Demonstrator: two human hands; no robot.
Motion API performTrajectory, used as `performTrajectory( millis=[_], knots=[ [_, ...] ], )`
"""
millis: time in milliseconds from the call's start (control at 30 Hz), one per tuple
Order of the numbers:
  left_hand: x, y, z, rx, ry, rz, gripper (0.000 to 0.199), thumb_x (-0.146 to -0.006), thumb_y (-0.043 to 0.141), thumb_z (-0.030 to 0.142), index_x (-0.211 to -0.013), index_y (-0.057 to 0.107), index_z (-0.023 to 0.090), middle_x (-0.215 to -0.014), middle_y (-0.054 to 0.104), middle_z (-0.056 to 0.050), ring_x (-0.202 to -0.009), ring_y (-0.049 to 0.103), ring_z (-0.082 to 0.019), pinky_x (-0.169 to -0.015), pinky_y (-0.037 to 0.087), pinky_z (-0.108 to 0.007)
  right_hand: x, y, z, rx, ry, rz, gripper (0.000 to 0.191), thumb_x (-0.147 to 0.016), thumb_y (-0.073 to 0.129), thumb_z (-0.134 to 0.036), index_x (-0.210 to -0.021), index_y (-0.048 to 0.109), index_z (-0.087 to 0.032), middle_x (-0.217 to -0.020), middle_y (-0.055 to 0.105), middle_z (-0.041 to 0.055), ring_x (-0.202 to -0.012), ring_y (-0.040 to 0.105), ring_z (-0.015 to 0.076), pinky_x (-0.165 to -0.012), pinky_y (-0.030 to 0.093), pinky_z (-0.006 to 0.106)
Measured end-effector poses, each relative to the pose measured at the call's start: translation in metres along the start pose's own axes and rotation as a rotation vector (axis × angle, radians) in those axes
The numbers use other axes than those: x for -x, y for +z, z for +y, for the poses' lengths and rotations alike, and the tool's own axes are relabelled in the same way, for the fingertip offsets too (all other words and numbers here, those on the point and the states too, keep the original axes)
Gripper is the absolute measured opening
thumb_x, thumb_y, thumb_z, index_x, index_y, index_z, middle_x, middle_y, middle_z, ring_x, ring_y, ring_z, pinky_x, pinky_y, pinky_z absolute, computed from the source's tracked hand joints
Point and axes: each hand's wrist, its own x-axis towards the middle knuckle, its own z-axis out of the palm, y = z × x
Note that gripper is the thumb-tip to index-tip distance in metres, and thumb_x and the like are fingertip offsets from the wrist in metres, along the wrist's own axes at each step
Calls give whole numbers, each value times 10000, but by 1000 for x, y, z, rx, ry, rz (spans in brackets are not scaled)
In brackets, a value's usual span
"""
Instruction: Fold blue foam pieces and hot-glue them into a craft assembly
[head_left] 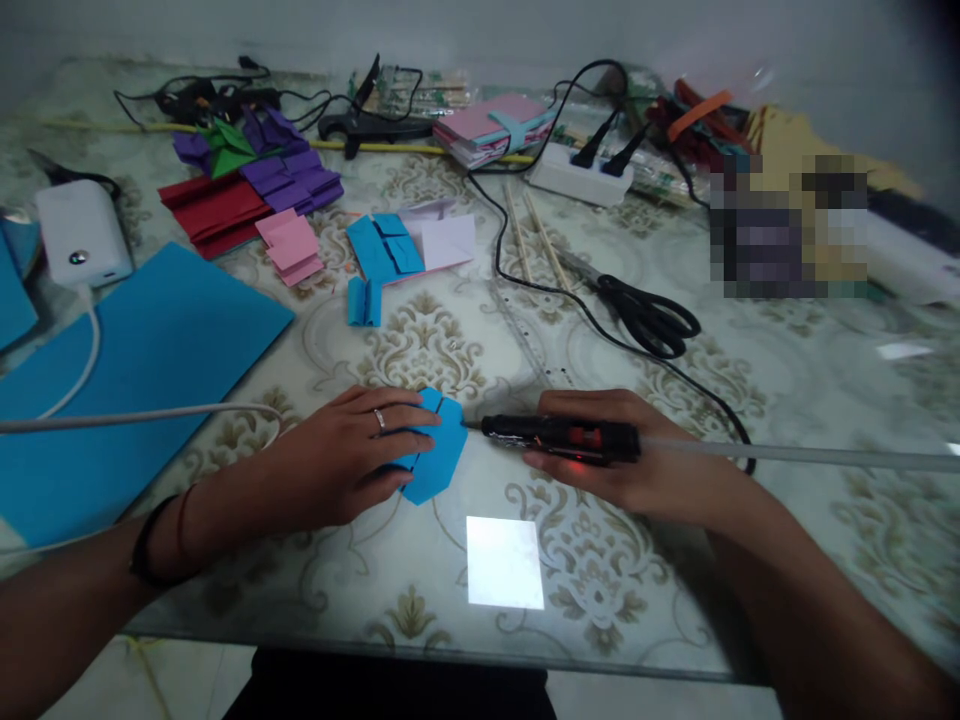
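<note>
A small folded blue paper piece [444,455] with cut corners lies on the patterned table. Across its left side rest the outstretched fingers of my left hand [367,445], flat and slightly spread, with a ring on one finger. My right hand [630,480] is wrapped around a black hot glue gun [562,437] with a red light showing. The gun's nozzle points left and reaches the paper's right edge; whether it touches, I cannot tell. From the gun's back a long translucent glue stick [795,455] sticks out to the right.
Left lies a large blue sheet [165,370] beside a white power bank [82,232]. Folded papers [386,250] sit farther back. Black scissors [649,312], wooden sticks [546,240] and a clear ruler [525,335] lie ahead. A black cord [600,318] runs from a power strip [581,178].
</note>
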Motion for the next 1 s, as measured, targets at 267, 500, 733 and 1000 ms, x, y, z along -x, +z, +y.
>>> performTrajectory(
  millis=[267,500,733,1000],
  knots=[
    [0,0,0,-3,-4,-12,273,-1011,615,217,-1276,668,177,-1402,701,-109,-1388,580,-311,-1166,474,-524,-2,4,2,5,3,52,310,-933,704,-378,-710,554,-224,-650,521,-35,-570,476,129,-524,383,283],
    [2,1,-1,14,-3,-12,276,-1013,616,229,-1281,659,178,-1409,694,-111,-1376,583,-316,-1163,469,-533,-5,10,2,75,-57,107,296,-949,692,-335,-720,547,-217,-649,521,-34,-576,488,127,-540,371,277],
    [2,3,-3,30,-2,-13,293,-999,630,215,-1288,658,185,-1388,708,-105,-1394,570,-318,-1175,452,-530,-7,20,-2,109,-36,143,322,-960,691,-339,-711,526,-218,-660,522,-31,-588,494,127,-554,369,280],
    [0,3,-2,-11,21,4,256,-1012,611,224,-1256,669,172,-1391,701,-121,-1372,586,-306,-1162,466,-514,-5,19,-1,106,-27,142,347,-953,700,-344,-694,503,-223,-644,519,-33,-593,501,132,-565,379,283]
  ],
)
